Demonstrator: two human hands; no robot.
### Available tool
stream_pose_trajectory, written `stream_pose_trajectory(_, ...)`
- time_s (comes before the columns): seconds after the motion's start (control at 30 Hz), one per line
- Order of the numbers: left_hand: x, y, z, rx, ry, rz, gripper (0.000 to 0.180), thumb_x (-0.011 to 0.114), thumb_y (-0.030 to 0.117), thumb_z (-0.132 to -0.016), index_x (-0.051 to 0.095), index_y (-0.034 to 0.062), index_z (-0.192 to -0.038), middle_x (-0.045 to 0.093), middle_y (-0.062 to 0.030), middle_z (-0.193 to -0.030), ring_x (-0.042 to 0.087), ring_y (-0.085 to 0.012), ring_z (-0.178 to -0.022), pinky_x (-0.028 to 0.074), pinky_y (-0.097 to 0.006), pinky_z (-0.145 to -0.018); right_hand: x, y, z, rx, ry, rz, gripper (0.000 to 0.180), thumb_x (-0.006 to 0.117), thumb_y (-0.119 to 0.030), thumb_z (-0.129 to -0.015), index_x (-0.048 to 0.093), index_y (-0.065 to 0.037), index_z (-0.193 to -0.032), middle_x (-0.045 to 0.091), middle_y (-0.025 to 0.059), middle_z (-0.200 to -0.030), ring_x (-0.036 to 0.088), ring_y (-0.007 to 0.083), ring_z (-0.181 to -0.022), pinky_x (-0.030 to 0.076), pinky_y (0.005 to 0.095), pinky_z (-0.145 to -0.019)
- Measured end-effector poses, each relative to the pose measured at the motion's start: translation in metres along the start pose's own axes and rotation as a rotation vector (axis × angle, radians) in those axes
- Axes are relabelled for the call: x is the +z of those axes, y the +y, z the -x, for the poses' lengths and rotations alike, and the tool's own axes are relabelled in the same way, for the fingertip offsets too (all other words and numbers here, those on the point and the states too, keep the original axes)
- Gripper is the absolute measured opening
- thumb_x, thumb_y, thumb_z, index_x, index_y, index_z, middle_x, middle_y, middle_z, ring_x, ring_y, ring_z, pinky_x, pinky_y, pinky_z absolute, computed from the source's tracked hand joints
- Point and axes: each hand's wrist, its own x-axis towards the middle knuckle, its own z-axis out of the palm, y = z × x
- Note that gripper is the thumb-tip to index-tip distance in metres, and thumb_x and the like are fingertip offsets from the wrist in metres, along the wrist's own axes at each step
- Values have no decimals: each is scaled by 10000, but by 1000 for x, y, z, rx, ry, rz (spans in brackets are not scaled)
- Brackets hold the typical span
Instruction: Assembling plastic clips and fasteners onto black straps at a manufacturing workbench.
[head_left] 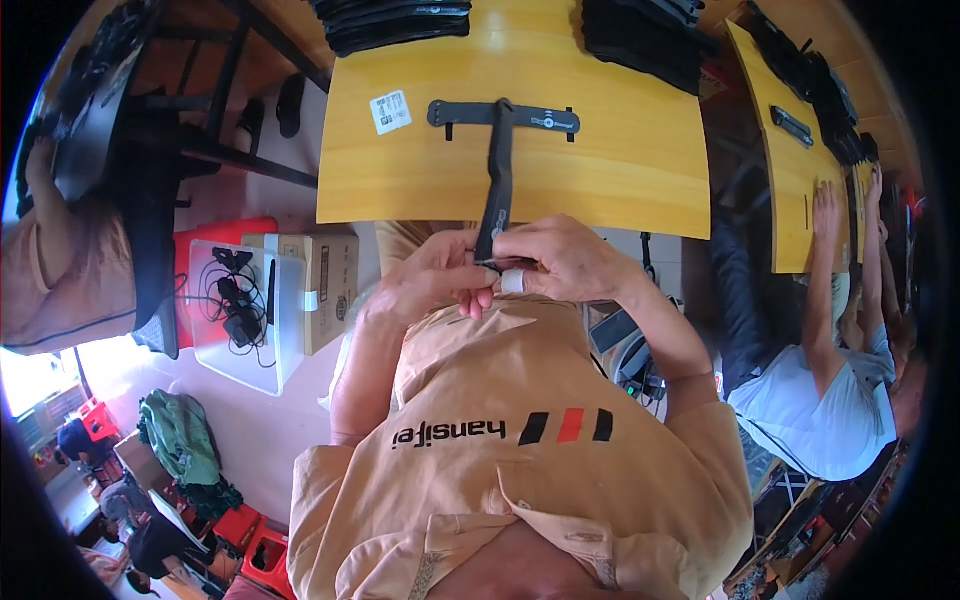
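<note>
Just off the near edge of the yellow table (420,195), my left hand (432,278) and my right hand (570,262) meet at the near end of a dark grey strap (500,160). The fingers of both hands are closed on that end, and part of it is hidden between them. From there the strap runs away from me over the tabletop. Its far end reaches a second dark strap (460,114), which lies crosswise with short black tabs sticking out. A white band (513,281) shows at my right fingers.
A white label sheet (390,112) lies left of the crosswise strap. Stacks of black straps (395,25) stand at the far edge. At left on the floor are a clear bin (245,350) with black cables and a cardboard box (332,280). People sit at tables on both sides.
</note>
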Motion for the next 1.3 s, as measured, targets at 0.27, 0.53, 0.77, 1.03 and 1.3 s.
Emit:
stream_pose_trajectory(0.27,1,-10,3,28,-72,-30,198,531,105,-850,493,-4,-1011,599,-64,-703,592,-111,-589,455,-191,-505,-4,1,-4,-76,-201,-50,49,511,-52,-698,509,-25,-738,499,161,-621,491,352,-607,372,401,-554)
stream_pose_trajectory(0.53,18,-15,4,163,-30,132,302,494,62,-845,417,-36,-1120,597,-83,-706,595,-128,-570,476,-199,-492,19,11,10,204,-7,-1008,176,473,-110,-810,510,-23,-662,431,17,-493,409,59,-429,291,204,-404)
stream_pose_trajectory(0.77,22,-13,9,207,-15,62,312,487,81,-851,402,-35,-1128,584,-88,-706,583,-133,-569,471,-203,-502,31,29,13,185,-44,-1752,200,411,-168,-854,505,-48,-724,448,14,-505,309,41,-313,205,184,-311)
stream_pose_trajectory(1.03,21,-4,11,3,268,-166,271,435,230,-864,515,-22,-922,565,-81,-621,564,-125,-525,442,-200,-473,33,5,2,276,119,-966,177,418,-146,-798,477,-42,-668,449,10,-493,331,25,-359,196,173,-328)
stream_pose_trajectory(1.3,7,-14,12,-38,95,4,218,439,192,-817,532,-6,-808,544,-77,-568,534,-135,-477,421,-212,-439,34,6,8,270,92,-1187,204,448,-179,-816,465,-57,-654,463,36,-480,323,34,-330,210,172,-312)
